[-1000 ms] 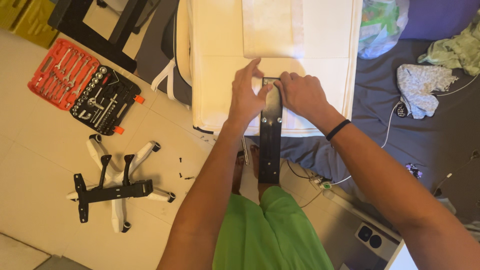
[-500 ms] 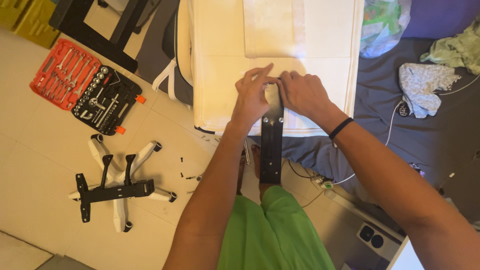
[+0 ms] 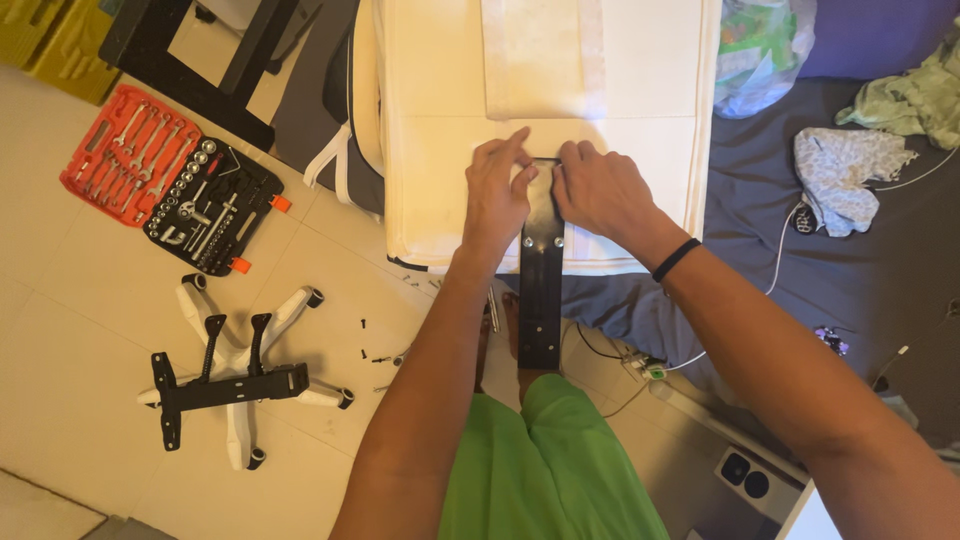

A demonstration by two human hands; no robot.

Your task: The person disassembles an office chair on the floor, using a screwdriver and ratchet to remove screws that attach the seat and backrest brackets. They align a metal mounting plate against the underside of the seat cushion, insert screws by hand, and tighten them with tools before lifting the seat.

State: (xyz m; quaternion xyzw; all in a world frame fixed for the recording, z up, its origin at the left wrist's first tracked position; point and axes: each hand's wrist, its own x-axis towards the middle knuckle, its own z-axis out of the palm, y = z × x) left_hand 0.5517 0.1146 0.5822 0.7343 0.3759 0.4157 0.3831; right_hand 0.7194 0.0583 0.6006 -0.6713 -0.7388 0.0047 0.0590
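Observation:
A long black metal bracket [image 3: 541,290] lies with its far end on a cream padded chair cushion [image 3: 440,150] and its near end hanging past the cushion's front edge. My left hand [image 3: 497,195] presses on the bracket's top left, thumb and fingers pinched at its upper edge. On the other side my right hand [image 3: 598,190] grips the bracket's top right, a black band on the wrist. Two bolt heads show on the bracket just below my hands. A paler strip [image 3: 545,60] runs up the cushion's middle.
An open orange and black socket and wrench set [image 3: 170,190] lies on the tiled floor at left. Below it sits a white chair base with a black mechanism plate [image 3: 230,385]. Loose screws [image 3: 375,355] dot the floor. Clothes [image 3: 850,175], cables and a bag [image 3: 765,50] lie on dark fabric at right.
Both hands shifted slightly on the bracket's top end; the left fingers now pinch closer to its upper edge. The bracket stays in place.

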